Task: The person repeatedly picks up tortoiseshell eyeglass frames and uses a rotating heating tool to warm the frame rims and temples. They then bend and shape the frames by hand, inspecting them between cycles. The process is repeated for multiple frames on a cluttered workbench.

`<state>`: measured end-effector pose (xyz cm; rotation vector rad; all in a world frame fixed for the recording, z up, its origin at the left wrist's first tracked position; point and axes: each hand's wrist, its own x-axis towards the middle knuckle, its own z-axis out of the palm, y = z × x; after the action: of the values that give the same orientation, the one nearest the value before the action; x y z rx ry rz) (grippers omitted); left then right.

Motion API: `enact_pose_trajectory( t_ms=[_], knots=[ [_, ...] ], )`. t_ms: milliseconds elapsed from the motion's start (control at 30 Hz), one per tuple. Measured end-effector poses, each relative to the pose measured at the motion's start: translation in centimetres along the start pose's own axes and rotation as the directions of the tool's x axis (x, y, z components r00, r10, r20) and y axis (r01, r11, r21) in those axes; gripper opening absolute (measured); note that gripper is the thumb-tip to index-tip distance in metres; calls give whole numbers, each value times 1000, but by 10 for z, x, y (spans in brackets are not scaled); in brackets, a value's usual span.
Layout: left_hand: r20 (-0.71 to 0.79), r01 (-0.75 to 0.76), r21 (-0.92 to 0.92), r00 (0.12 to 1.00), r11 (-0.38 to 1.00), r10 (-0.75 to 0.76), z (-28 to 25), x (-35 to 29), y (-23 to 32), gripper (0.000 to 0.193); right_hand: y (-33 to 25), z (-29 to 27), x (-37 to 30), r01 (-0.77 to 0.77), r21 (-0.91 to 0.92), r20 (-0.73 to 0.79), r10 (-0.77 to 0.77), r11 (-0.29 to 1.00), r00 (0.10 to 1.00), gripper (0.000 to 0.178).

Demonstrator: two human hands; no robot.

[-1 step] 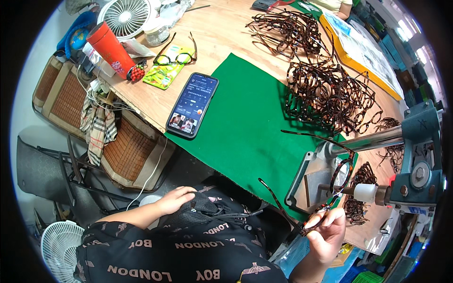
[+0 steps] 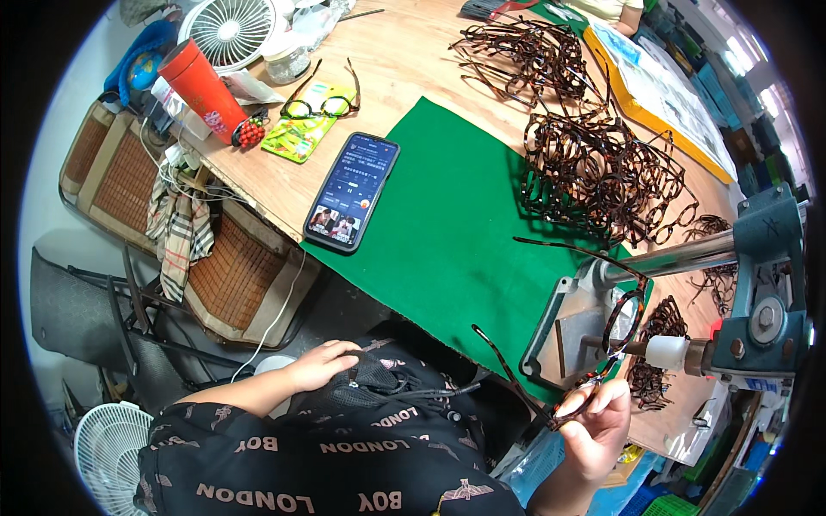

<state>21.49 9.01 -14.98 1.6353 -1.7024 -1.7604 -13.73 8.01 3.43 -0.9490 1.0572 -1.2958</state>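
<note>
My right hand (image 2: 594, 430) pinches one end of a tortoiseshell eyeglass frame (image 2: 641, 311) between thumb and fingers. Both its temples are unfolded and point left. The frame is held at the white collar (image 2: 666, 353) and thin metal rod of a green bench press (image 2: 761, 322); whether it touches the rod, I cannot tell. Beneath lies the press's grey metal base (image 2: 559, 335). My left hand (image 2: 325, 365) rests in my lap with fingers stretched out, beside a black mesh pouch (image 2: 370, 389), and holds nothing.
Tangled tortoiseshell frames (image 2: 594, 172) are heaped beyond the press. A phone (image 2: 351, 193) lies on a green mat (image 2: 447, 215). At the far left stand a red tumbler (image 2: 200, 90), a fan (image 2: 228, 30) and another pair of glasses (image 2: 323, 105). A yellow-edged box (image 2: 654, 107) sits far right.
</note>
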Motion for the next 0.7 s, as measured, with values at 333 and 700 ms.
enact_pose_trajectory(
  t_ms=[333, 700],
  knots=[
    [-100, -16, 15, 995, 1000, 17, 8, -3, -4, 32, -2, 1, 4, 0, -3, 10, 0, 1000, 1000, 42],
    [-97, -12, 9, 995, 1000, 13, 8, -5, -5, 30, 0, 0, 2, 1, -16, 30, 0, 1000, 1000, 41]
  ],
)
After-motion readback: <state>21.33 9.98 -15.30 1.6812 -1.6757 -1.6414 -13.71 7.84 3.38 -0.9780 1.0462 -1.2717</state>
